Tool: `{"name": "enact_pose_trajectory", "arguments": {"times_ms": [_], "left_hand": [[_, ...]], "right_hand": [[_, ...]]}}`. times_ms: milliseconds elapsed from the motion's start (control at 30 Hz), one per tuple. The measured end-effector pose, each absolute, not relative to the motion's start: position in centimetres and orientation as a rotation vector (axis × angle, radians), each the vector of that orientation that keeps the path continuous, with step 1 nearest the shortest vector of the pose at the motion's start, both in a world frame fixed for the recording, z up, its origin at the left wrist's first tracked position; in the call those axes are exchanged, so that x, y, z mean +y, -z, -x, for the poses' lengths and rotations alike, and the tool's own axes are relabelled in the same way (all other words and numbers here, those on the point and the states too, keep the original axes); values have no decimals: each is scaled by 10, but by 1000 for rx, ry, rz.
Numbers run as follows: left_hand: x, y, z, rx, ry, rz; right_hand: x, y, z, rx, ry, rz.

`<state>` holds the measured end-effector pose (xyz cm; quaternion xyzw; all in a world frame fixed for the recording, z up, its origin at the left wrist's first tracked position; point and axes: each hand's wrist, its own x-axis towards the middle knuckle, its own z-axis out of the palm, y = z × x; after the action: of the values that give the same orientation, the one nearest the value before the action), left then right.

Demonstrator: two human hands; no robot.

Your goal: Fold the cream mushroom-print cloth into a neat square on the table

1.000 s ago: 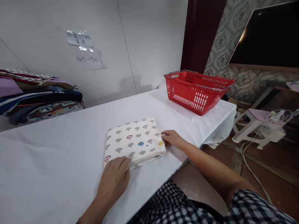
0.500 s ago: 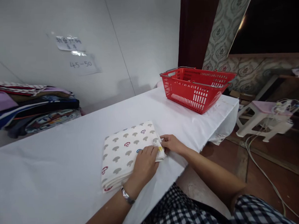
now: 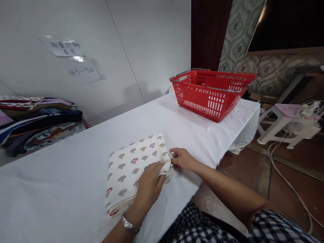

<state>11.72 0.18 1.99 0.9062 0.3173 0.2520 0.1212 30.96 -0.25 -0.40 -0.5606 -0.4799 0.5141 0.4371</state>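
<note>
A folded white cloth point(image 3: 126, 169) printed with grey mushrooms and a few coloured ones lies on the white-covered table. At its near right corner, my left hand point(image 3: 150, 181) has its fingers on top and its thumb at the front edge, gripping the upper layers, which bulge up there. My right hand point(image 3: 183, 159) pinches the right edge of the same cloth, fingers curled and the tips partly hidden by the fabric. Under the raised corner the lower layers look loose and crumpled. A metal watch or bracelet point(image 3: 130, 223) is on my left wrist.
A red plastic basket point(image 3: 201, 98) with metal handles stands on the far right of the table point(image 3: 81, 186). Folded clothes point(image 3: 41, 123) are piled at the left by the wall. Beyond the table's right edge are a white-legged stool point(image 3: 287, 112) and loose cables point(image 3: 285, 182).
The near right corner of the cloth has been lifted and rumpled, exposing loose layers beneath. My left hand has shifted slightly left and toward me; the right hand stays at the edge.
</note>
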Motion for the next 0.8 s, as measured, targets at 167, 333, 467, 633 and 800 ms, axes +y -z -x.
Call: {"name": "enact_pose_trajectory", "arguments": {"times_ms": [167, 333, 467, 633, 800], "left_hand": [[-2, -19, -118, 851, -718, -2693], [-3, -20, -118, 897, -850, -2577], [-4, -14, -117, 827, -804, -2676], [-6, -13, -119, 827, -791, -2707], [-9, -21, -125, 815, -715, -2722]], "right_hand": [[-3, 5, -309, -1126, -1188, 1449], [-6, 2, -304, -1217, -1302, 1295], [-5, 4, -305, -1271, -1347, 1294], [-5, -1, -311, -1343, -1356, 1331], [-9, -7, -312, -1425, -1325, 1315]]}}
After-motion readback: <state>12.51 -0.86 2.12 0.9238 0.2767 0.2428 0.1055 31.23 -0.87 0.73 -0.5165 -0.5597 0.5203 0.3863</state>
